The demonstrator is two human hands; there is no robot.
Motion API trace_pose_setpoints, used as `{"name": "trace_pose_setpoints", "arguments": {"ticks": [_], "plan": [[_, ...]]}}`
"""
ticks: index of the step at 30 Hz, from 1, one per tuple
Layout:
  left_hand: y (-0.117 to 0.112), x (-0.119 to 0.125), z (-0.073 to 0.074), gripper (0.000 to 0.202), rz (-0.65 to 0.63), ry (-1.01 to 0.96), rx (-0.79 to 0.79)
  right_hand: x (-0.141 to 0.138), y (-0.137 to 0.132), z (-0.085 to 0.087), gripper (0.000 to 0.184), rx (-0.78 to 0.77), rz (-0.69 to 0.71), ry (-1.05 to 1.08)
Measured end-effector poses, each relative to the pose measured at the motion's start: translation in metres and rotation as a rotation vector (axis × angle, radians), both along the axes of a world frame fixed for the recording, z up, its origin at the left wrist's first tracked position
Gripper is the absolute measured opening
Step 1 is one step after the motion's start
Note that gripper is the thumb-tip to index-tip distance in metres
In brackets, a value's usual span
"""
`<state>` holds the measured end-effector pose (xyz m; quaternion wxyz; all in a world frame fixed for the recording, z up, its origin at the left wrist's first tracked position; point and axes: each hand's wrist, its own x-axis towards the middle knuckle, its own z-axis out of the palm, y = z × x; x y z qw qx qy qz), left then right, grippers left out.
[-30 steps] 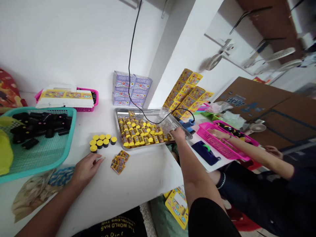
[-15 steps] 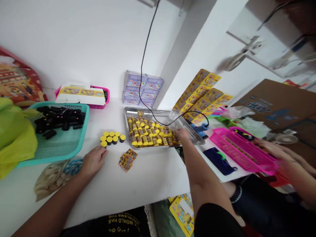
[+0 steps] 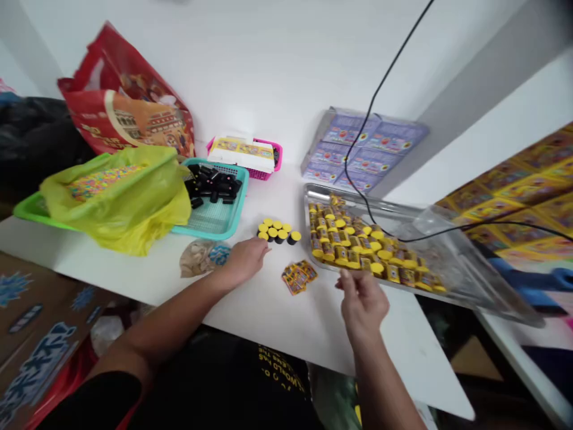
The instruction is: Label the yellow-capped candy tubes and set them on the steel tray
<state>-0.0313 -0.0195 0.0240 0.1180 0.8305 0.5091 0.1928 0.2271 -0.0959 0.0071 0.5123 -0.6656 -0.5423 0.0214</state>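
My left hand [image 3: 247, 260] rests on the table with its fingers closed, right beside a cluster of small black canisters with yellow lids [image 3: 274, 230]. Whether it grips the nearest one is hidden. Just off the front edge of a metal tray [image 3: 323, 266], my right hand [image 3: 363, 298] hovers with curled fingers; I see nothing in them. Rows of yellow-lidded canisters in printed labels [image 3: 353, 242] lie in that tray. Between my hands is a small loose pile of printed labels [image 3: 299, 276].
A teal basket [image 3: 239, 215] of black canisters stands left, beside a yellow bag [image 3: 165, 197] of colourful bits. A crumpled beige and blue cloth [image 3: 197, 258] lies near my left wrist. Purple boxes [image 3: 362, 149] stack behind the tray; a black cable [image 3: 373, 95] hangs across it.
My right hand has left the tray and come back toward the label pile. The view has swung left, bringing the red bag and yellow bag further in; my left hand stays by the canisters.
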Motion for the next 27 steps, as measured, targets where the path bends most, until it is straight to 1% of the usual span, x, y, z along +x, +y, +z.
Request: {"name": "trace_pose_setpoints", "arguments": {"ticks": [2, 4, 5, 6, 7, 9, 11, 12, 13, 14, 16, 18, 19, 21, 23, 25, 27], "plan": [[-0.007, -0.016, 0.006, 0.030, 0.083, 0.155, -0.014, -0.021, -0.011, -0.014, 0.039, -0.074, 0.088, 0.019], [-0.013, -0.037, 0.001, 0.039, 0.136, 0.299, -0.044, -0.030, -0.015, -0.023, 0.040, -0.137, 0.170, 0.040], [-0.015, -0.048, -0.005, 0.039, 0.114, 0.348, -0.057, -0.033, -0.014, -0.026, 0.041, -0.157, 0.207, 0.032], [-0.016, -0.057, -0.012, 0.033, 0.058, 0.372, -0.065, -0.037, -0.013, -0.027, 0.040, -0.171, 0.249, 0.009], [-0.016, -0.066, -0.019, 0.028, 0.015, 0.373, -0.055, -0.043, -0.010, -0.027, 0.039, -0.184, 0.307, -0.030], [-0.014, -0.077, -0.032, 0.027, -0.025, 0.321, -0.020, -0.063, -0.002, -0.024, 0.033, -0.225, 0.448, -0.125], [-0.011, -0.081, -0.038, 0.027, -0.034, 0.247, 0.014, -0.092, 0.009, -0.019, 0.024, -0.319, 0.581, -0.216], [-0.010, -0.082, -0.039, 0.027, -0.044, 0.220, 0.021, -0.108, 0.016, -0.017, 0.024, -0.380, 0.593, -0.252], [-0.010, -0.082, -0.039, 0.028, -0.062, 0.202, 0.024, -0.124, 0.022, -0.014, 0.031, -0.413, 0.598, -0.309], [-0.011, -0.083, -0.039, 0.030, -0.080, 0.193, 0.027, -0.139, 0.029, -0.011, 0.037, -0.423, 0.638, -0.395], [-0.014, -0.086, -0.039, 0.031, -0.126, 0.178, 0.040, -0.161, 0.041, -0.008, 0.031, -0.425, 0.760, -0.602], [-0.016, -0.093, -0.039, 0.031, -0.166, 0.137, 0.058, -0.173, 0.048, -0.006, 0.027, -0.428, 0.847, -0.768], [-0.018, -0.097, -0.039, 0.031, -0.185, 0.115, 0.055, -0.175, 0.049, -0.006, 0.026, -0.430, 0.866, -0.816], [-0.019, -0.104, -0.038, 0.032, -0.212, 0.091, 0.030, -0.174, 0.045, -0.006, 0.026, -0.438, 0.856, -0.841], [-0.022, -0.105, -0.032, 0.031, -0.226, 0.098, -0.003, -0.165, 0.036, -0.007, 0.029, -0.440, 0.793, -0.785], [-0.025, -0.097, -0.021, 0.036, -0.180, 0.120, -0.010, -0.148, 0.027, -0.007, 0.027, -0.418, 0.664, -0.666], [-0.028, -0.078, -0.009, 0.041, -0.063, 0.121, 0.028, -0.121, 0.020, -0.010, 0.020, -0.351, 0.484, -0.497]]}}
